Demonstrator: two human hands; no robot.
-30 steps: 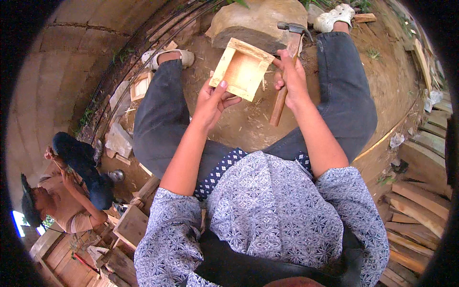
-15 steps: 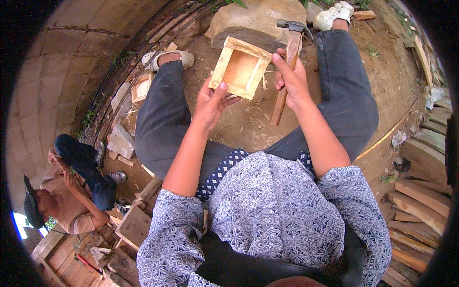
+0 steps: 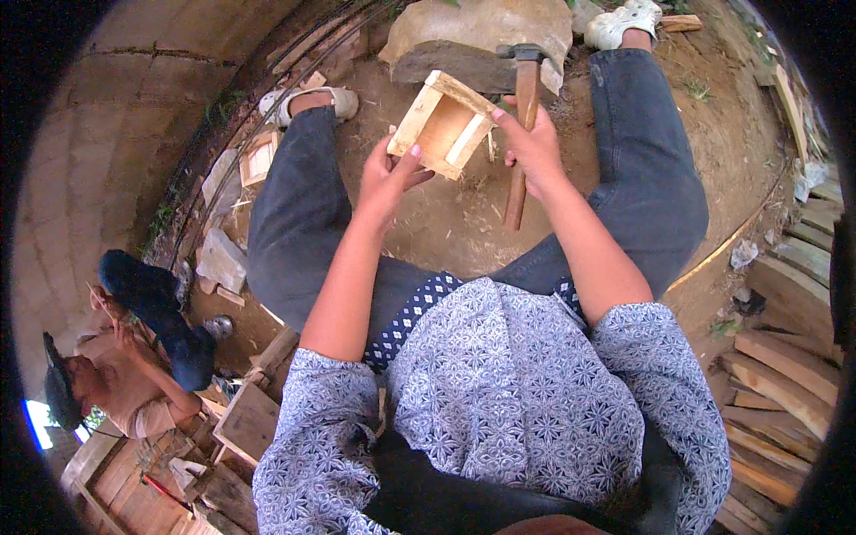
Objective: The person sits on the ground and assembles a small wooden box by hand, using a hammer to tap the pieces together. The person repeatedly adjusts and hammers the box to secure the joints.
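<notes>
A small, shallow wooden box [image 3: 441,129] of pale wood is held tilted between my hands, its hollow side facing me. My left hand [image 3: 387,183] grips its lower left corner, thumb on the rim and fingers behind. With my right hand [image 3: 535,147] I hold a hammer [image 3: 517,192] by its wooden handle, the dark metal head pointing away from me. The right thumb also touches the box's right edge. Some fingers of both hands are hidden behind the box and the handle.
A large flat-topped stone [image 3: 481,36] lies beyond the box, between my feet. Another wooden box [image 3: 259,159] sits left of my left leg. A person in a dark hat [image 3: 61,383] sits at the lower left near boards [image 3: 250,421]. Planks [image 3: 785,374] are stacked at right.
The box has tilted further, so its opening looks narrower. In my right hand the hammer has swung slightly left and stands more upright, its head now over the stone's edge.
</notes>
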